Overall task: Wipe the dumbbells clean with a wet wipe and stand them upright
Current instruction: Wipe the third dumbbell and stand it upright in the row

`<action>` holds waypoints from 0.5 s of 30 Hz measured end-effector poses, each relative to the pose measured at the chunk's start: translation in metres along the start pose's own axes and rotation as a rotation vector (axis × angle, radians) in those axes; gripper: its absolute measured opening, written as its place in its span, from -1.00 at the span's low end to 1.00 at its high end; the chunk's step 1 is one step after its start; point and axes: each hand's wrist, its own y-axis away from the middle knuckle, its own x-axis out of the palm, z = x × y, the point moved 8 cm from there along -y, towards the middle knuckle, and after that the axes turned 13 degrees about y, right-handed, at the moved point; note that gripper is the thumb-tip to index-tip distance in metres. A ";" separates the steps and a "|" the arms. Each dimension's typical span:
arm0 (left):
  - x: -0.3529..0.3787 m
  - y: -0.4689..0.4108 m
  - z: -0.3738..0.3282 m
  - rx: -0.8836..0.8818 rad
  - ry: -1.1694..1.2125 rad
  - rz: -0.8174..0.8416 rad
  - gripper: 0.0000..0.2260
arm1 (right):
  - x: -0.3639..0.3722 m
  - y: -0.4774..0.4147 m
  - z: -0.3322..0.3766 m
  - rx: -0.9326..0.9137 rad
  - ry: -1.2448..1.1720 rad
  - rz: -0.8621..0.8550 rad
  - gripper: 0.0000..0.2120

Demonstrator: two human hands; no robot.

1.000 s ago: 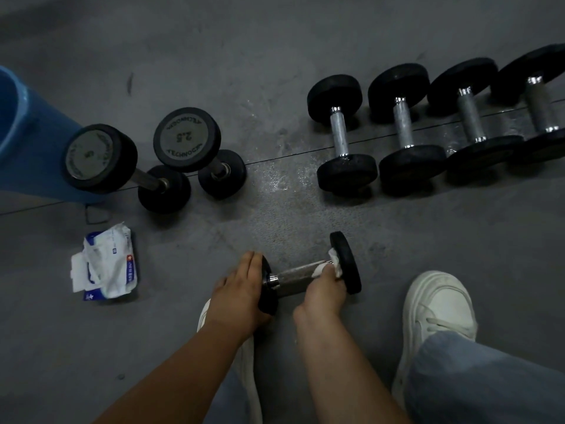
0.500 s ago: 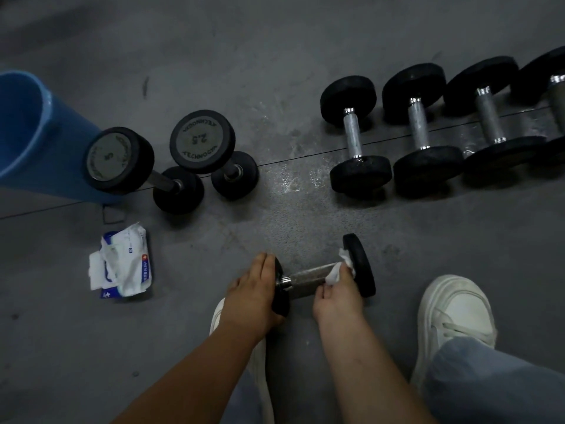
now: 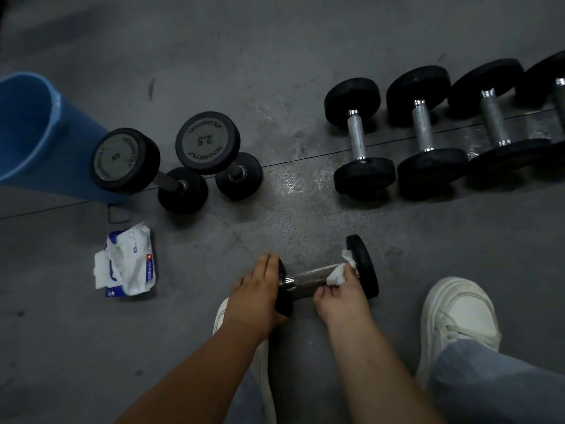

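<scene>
A small black dumbbell (image 3: 308,276) lies on its side on the grey floor in front of me. My left hand (image 3: 258,293) grips its left head. My right hand (image 3: 344,293) holds a white wet wipe (image 3: 341,270) against the metal handle close to the right head (image 3: 363,266). Two dumbbells stand upright at the left, one marked 5 (image 3: 125,159) and one marked 2.5 (image 3: 208,142). Several more dumbbells (image 3: 357,139) lie in a row at the upper right.
A blue bucket (image 3: 33,133) stands at the far left behind the upright dumbbells. An open pack of wet wipes (image 3: 128,261) lies on the floor left of my hands. My white shoes (image 3: 455,313) rest on the floor below and right of the dumbbell.
My right hand has shifted the wipe slightly along the handle near the right head. The left hand keeps its hold on the left head.
</scene>
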 end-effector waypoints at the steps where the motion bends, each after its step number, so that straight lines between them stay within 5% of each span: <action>1: 0.000 0.000 0.000 -0.002 0.001 0.003 0.05 | 0.002 0.001 0.002 -0.012 0.018 0.024 -0.58; 4: -0.002 -0.001 -0.001 -0.003 0.002 0.012 0.06 | 0.012 -0.002 0.009 -0.050 0.149 0.117 -0.66; 8: -0.001 0.000 0.000 -0.006 0.003 0.008 0.07 | -0.006 0.002 0.006 -0.046 0.071 -0.034 -0.83; 12: 0.000 -0.001 0.000 0.001 0.001 0.017 0.07 | -0.003 0.003 0.005 -0.080 0.142 0.054 -0.56; 15: -0.001 -0.002 0.000 0.000 0.000 0.005 0.08 | 0.001 0.001 0.011 -0.108 0.156 0.028 -0.70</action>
